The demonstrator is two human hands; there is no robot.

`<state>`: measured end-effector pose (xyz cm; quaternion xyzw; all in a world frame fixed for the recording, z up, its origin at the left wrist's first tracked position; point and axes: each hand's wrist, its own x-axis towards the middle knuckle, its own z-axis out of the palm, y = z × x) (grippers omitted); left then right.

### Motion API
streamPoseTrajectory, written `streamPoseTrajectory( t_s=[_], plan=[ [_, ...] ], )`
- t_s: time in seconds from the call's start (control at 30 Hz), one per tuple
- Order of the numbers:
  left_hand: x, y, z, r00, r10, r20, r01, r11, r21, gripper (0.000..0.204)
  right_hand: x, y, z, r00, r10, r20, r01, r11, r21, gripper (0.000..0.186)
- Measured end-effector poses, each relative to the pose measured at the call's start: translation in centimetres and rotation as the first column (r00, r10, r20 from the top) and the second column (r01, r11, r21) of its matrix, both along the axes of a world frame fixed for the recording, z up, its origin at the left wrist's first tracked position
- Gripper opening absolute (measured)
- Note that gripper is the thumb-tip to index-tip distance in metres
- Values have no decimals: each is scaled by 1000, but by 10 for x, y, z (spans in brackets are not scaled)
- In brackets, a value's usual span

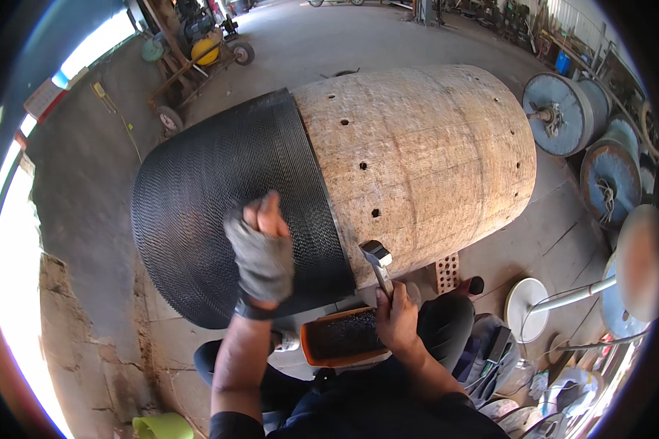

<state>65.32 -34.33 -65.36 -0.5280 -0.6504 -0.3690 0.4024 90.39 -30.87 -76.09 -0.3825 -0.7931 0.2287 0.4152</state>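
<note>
A large wooden drum point(425, 157) lies on its side in front of me, pale and dotted with dark square holes. Its left part is covered by a dense black layer of close rows, like small pins or nail heads point(220, 168). Over this black part is my left hand point(262, 245), in a grey fingerless glove, with its fingers pressed together; whatever they may hold is too small to make out. My right hand point(397, 314) grips a hammer point(378, 257) by its handle, the head raised near the drum's front lower edge. Between my knees sits an orange box point(318, 342) with small dark pieces inside.
A perforated brick point(447, 273) stands by the drum's lower right side. Blue-grey metal spools point(556, 113) line the right. A white disc on a pole point(526, 307) stands closer. A wheeled cart point(198, 69) is at the far left. A yellow-green container point(161, 426) lies at lower left.
</note>
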Motion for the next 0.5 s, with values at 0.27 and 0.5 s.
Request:
streamPoseTrajectory(
  t_s=[0.27, 0.5],
  plan=[
    [71, 10, -44, 925, -294, 239, 304, 953, -7, 57, 11, 4, 6, 997, 51, -62, -50, 999, 12, 21],
    [74, 11, -24, 942, -233, 241, 268, 955, -125, 60, 6, 8, 6, 989, 107, -100, -102, 993, 54, 25]
  ],
)
